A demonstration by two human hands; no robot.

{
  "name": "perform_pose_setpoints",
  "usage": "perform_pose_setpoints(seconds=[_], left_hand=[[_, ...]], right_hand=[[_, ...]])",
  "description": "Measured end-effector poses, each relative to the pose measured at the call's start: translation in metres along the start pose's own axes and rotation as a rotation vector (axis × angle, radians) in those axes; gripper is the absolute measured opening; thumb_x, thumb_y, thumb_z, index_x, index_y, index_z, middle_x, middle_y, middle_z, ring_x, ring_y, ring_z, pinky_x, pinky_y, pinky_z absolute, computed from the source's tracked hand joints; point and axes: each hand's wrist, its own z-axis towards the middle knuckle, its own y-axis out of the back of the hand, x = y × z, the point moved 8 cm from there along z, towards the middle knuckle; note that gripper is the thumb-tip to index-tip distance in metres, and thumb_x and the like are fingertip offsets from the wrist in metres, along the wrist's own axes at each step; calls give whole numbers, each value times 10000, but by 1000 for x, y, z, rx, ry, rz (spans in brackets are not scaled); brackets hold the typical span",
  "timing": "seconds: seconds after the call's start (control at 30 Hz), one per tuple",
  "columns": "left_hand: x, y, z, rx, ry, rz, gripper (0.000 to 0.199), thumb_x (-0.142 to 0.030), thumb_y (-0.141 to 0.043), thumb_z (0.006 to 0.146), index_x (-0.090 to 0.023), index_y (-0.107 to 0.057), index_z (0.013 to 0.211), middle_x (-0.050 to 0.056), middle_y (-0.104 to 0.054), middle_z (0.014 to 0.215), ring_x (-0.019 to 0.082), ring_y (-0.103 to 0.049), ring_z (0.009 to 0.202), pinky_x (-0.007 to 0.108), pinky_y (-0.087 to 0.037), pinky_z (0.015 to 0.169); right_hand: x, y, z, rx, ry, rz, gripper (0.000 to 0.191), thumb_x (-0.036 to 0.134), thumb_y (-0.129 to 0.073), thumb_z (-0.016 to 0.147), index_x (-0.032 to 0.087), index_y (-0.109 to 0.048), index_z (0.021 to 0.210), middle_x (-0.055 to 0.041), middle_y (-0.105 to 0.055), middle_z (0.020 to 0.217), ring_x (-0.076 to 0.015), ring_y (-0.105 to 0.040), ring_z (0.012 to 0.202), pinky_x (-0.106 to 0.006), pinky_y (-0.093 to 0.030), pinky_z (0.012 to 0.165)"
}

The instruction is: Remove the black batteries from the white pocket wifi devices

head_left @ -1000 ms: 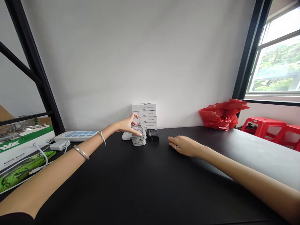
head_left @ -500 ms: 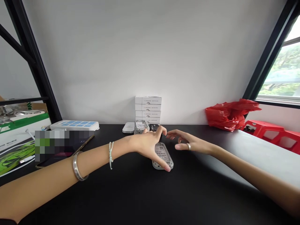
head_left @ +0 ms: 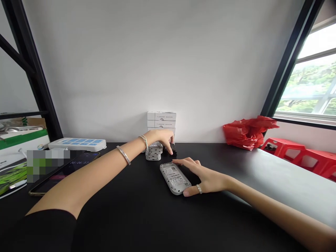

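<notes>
Gray device [head_left: 175, 178], edge against R hand [head_left: 207, 179]; L hand [head_left: 159, 138] at stack [head_left: 154, 153].

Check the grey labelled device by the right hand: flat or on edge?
Flat, label up: the grey labelled device lies on the black table, the right hand touching its edge.

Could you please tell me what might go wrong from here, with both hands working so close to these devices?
The left hand is right at the short stack of grey devices, which looks loosely piled, so a brush might topple it. The stack of white boxes stands directly behind and could be bumped too. The right hand seems to hold the labelled grey device only by its edges, so it might slip.
</notes>
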Motion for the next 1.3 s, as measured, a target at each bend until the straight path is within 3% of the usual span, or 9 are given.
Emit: perform_pose_setpoints(seconds=[0.27,0.47,0.63,0.8,0.97,1.1,1.2,1.3], left_hand=[[-1,-6,10,-5,16,29,657,-561,-762,478,-207,-639,1018,90,-668,1078,278,-617,889,297,-459,638],[0,-9,14,4,-33,-24,670,-527,-771,496,-204,-620,1063,65,-690,1053,256,-627,912,284,-471,671],[1,-14,5,-17,-80,-81,616,-461,-729,619,-204,-566,1154,48,-709,1004,266,-560,1098,304,-458,799],[0,-14,-4,-58,-129,-143,842,-575,-746,571,-274,-426,1289,36,-683,1052,283,-487,1195,329,-455,832],[3,-9,-2,-78,-95,-195,1114,-551,-804,459,-241,-261,1380,84,-620,1123,301,-543,1109,353,-468,824],[-13,-1,-19,-156,-70,-206,1160,-523,-787,494,-222,-139,1408,76,-615,1037,294,-549,1064,334,-476,771],[-32,1,-46,-218,-43,-173,1123,-480,-775,526,-267,-107,1403,70,-596,994,306,-564,1003,321,-475,687],[-50,-9,-70,-194,-18,-190,1082,-451,-784,521,-329,-136,1379,63,-579,998,310,-577,968,307,-470,628]], right_hand=[[6,-1,-1,-56,54,-63,1069,650,-697,613,245,-168,1450,-118,-283,1463,-391,-111,1377,-618,-10,1093],[8,0,-1,-104,62,-108,1070,660,-691,608,241,-167,1442,-124,-327,1413,-377,-214,1332,-601,-83,1090],[14,1,-3,-120,66,-108,1060,672,-688,600,264,-177,1434,-107,-395,1338,-359,-321,1257,-572,-176,1069],[18,0,-5,-122,70,-124,1087,657,-681,620,267,-104,1454,-106,-397,1332,-355,-331,1249,-570,-165,1073],[13,-2,-5,-105,50,-20,1142,605,-748,565,288,-86,1440,-93,-350,1368,-353,-311,1243,-516,-277,1034],[8,0,-6,-118,14,63,938,604,-775,521,288,-304,1268,-64,-364,1321,-328,-362,1176,-469,-354,972],[3,0,-6,-121,-44,98,882,620,-787,479,282,-333,1156,-56,-376,1272,-318,-376,1143,-455,-375,938],[-1,0,-6,-119,-103,121,899,615,-803,447,279,-314,1121,-63,-365,1277,-323,-364,1153,-453,-365,943]])
